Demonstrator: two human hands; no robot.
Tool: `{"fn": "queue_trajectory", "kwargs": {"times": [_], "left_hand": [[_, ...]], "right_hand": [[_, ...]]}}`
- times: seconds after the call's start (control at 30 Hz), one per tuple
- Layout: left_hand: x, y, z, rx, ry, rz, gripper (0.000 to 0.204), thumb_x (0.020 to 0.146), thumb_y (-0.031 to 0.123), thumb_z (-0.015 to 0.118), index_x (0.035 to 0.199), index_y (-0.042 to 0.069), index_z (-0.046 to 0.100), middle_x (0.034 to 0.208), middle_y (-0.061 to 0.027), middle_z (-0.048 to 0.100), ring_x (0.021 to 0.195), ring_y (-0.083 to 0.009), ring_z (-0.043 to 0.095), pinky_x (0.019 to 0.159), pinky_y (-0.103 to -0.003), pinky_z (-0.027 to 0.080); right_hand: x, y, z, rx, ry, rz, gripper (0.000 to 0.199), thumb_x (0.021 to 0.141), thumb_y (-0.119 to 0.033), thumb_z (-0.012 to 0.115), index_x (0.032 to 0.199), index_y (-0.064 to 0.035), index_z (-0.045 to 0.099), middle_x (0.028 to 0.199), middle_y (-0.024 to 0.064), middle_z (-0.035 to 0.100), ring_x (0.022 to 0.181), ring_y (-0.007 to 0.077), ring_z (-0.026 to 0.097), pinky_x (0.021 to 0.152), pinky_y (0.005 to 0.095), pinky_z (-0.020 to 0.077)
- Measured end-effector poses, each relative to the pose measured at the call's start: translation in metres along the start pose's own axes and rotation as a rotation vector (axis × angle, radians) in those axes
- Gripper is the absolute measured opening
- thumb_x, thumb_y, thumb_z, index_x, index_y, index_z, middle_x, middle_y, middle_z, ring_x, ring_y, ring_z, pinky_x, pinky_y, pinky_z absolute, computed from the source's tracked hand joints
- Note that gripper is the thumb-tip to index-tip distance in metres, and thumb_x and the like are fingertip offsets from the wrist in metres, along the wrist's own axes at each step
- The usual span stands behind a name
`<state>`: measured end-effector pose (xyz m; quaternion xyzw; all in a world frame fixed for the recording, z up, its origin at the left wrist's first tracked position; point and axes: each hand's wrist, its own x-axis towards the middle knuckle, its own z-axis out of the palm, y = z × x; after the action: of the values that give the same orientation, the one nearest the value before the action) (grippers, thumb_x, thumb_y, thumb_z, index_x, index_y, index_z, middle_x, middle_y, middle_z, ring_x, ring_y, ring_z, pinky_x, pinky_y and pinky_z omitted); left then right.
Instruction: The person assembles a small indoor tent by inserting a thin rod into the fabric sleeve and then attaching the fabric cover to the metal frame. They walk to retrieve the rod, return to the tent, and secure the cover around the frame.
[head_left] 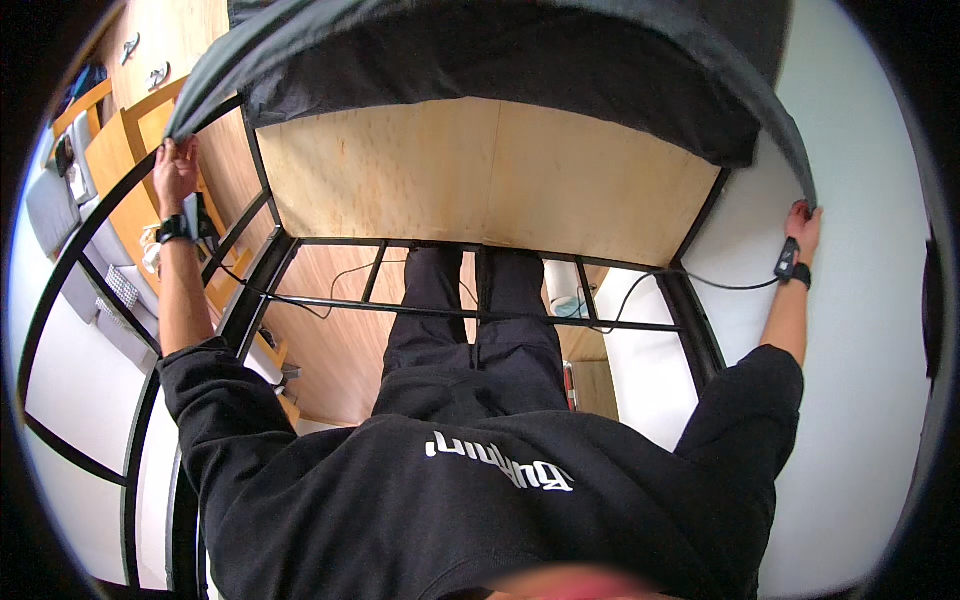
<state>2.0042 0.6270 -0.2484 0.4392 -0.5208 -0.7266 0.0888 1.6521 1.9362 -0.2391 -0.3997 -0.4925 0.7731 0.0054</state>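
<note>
A dark grey sheet (480,60) lies spread over the far part of a plywood board (480,180) set in a black metal frame (480,310). My left hand (175,165) grips the sheet's near left corner, out at arm's length. My right hand (803,222) grips the sheet's near right edge beside the white wall. Both wrists wear black bands. I stand inside the frame, my legs in black trousers (470,320) between its bars.
A black cable (700,283) runs along the frame's right side. A white wall (860,350) is close on the right. Wooden furniture (120,150) and a grey seat (50,205) stand at the left. Wooden floor shows below the frame.
</note>
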Motion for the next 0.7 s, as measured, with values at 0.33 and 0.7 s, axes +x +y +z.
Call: {"fn": "queue_trajectory", "kwargs": {"times": [0.33,0.7], "left_hand": [[0.027,-0.125,-0.008,-0.264,0.452,-0.361,0.031,0.112,0.028,0.049,0.12,0.002,0.063,0.117,-0.0139,0.07,0.116,-0.0316,0.062,0.113,-0.057,0.046],[0.089,-0.225,-0.081,0.183,0.413,-0.419,0.028,0.108,0.019,0.052,0.123,-0.005,0.055,0.111,-0.024,0.068,0.102,-0.0392,0.068,0.085,-0.058,0.061]], "right_hand": [[-0.014,0.14,-0.064,-1.194,-0.06,-0.178,0.04,0.108,-0.015,0.042,0.139,0.0063,0.055,0.142,0.0206,0.061,0.127,0.0345,0.056,0.105,0.0449,0.0465],[0.017,0.196,-0.018,-0.597,0.601,0.182,0.017,0.098,-0.015,0.056,0.11,-0.003,0.059,0.09,0.0079,0.066,0.06,0.0215,0.062,0.052,0.0328,0.0572]]}}
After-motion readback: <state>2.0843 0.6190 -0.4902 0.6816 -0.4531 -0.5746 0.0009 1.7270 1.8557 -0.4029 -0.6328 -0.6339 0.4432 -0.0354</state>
